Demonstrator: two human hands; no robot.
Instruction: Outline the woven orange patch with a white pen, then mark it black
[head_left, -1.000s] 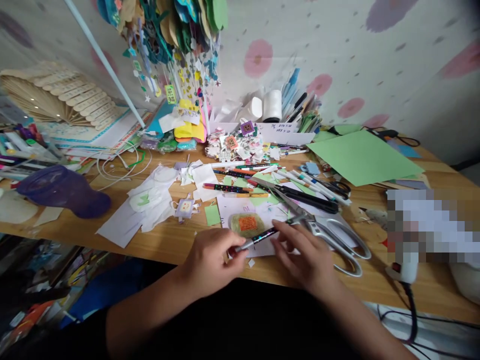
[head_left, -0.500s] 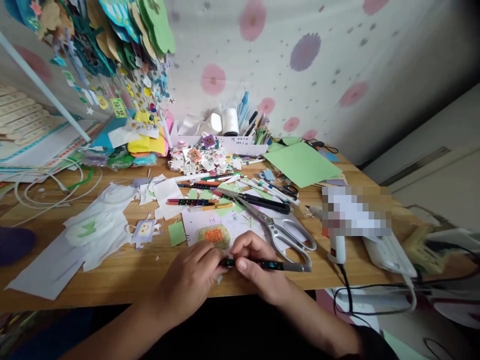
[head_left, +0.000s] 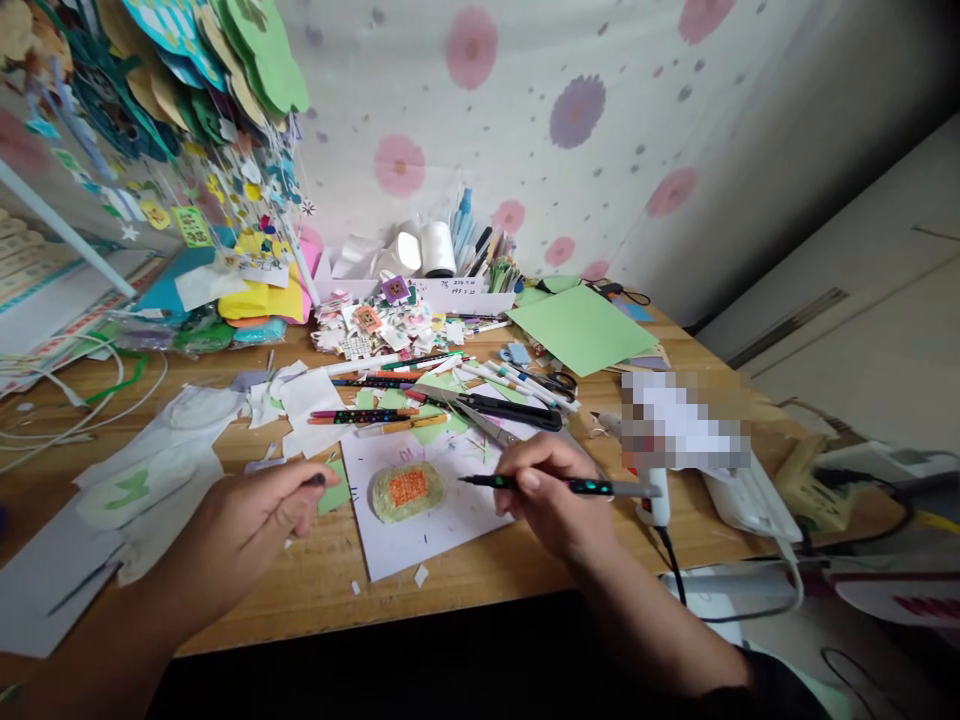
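Right-hand fingers (head_left: 525,478) pinched on pen (head_left: 570,486), tip over white sheet (head_left: 420,520) near orange-green patch (head_left: 407,489); left hand (head_left: 251,520) curled on small dark cap (head_left: 319,479); white box (head_left: 450,292) behind holds pens, rolls; worktop (head_left: 315,590) front edge bare.

Two hands, one pen (head_left: 570,486), one oval cutout (head_left: 407,490), one green sheet (head_left: 581,328), two white rolls (head_left: 437,249).

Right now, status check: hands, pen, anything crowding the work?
Right hand grips black pen, uncapped, tip aimed left toward orange-and-green cutout. Left hand pinches what looks like the cap. Scissors close behind on white sheet.
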